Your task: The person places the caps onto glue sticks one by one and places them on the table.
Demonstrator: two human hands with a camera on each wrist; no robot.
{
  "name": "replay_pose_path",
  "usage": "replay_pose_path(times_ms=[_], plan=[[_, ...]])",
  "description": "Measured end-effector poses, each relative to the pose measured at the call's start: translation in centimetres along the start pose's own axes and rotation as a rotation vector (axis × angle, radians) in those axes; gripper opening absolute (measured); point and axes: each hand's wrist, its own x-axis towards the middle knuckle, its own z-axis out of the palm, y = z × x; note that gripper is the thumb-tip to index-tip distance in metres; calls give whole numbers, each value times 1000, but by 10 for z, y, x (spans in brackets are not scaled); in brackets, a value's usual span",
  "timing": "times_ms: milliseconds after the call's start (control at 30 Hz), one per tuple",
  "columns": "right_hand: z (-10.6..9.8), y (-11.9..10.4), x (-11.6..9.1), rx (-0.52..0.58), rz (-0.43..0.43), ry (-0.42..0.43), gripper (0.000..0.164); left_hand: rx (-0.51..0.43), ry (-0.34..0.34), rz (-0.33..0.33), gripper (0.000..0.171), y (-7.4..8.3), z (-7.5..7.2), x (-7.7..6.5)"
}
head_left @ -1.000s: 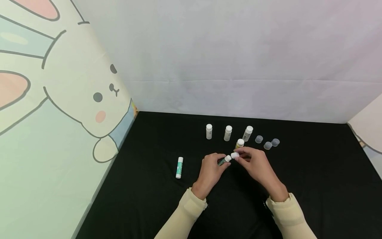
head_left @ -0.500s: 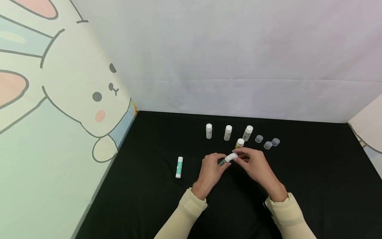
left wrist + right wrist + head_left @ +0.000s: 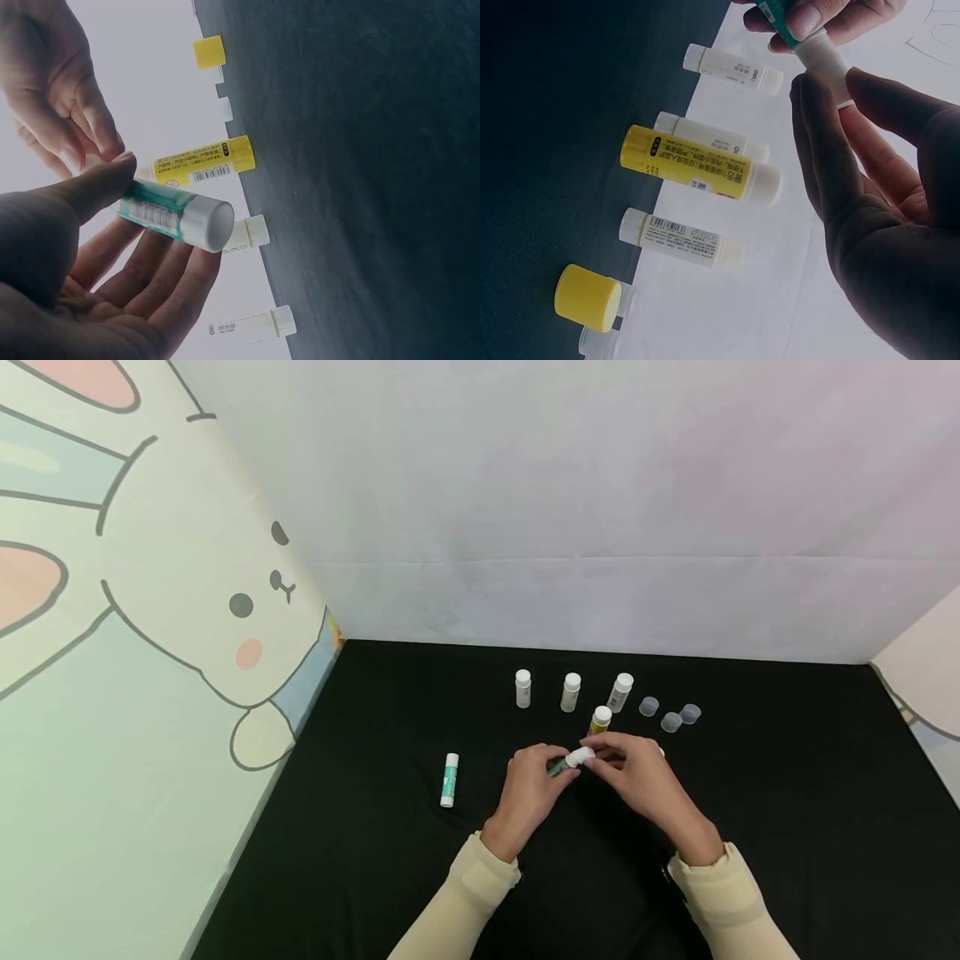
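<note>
1. While the left hand (image 3: 528,785) grips the green stick (image 3: 161,206) between thumb and fingers, the right hand (image 3: 639,772) pinches a white cap (image 3: 585,754) at its other end.
2. The green stick is held above the black-covered bench (image 3: 360,868), between the two hands, near the middle.
3. Its long axis slants from near left to far right — tilted, with its white base lower and the cap end higher.
4. The cap lies roughly along that axis and meets the stick; whether it is fully seated I cannot tell.
5. Just beyond the hands a yellow stick (image 3: 697,165) stands upright, white end up.
6. Three white sticks (image 3: 571,692) stand upright in a row at the far side.
7. Right of that row are three clear caps (image 3: 671,722) — two close together; the right wrist view also shows a yellow cap (image 3: 589,296) near them.
8. Left of the hands is another green-labelled stick (image 3: 448,781), well apart, its long axis near to far.
</note>
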Motion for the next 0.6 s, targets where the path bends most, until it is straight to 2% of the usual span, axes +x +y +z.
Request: replay_pose_path(times_ms=[233,500,600], plan=[[0,-2,0,10,-6,-35,21,-2,-15,1,20,3,0,0],[4,-3,-1,23,-14,-38,20,38,2,23,18,2,0,-1],[5,-3,-3,32,-22,-36,19,23,12,20,19,1,1,-4]])
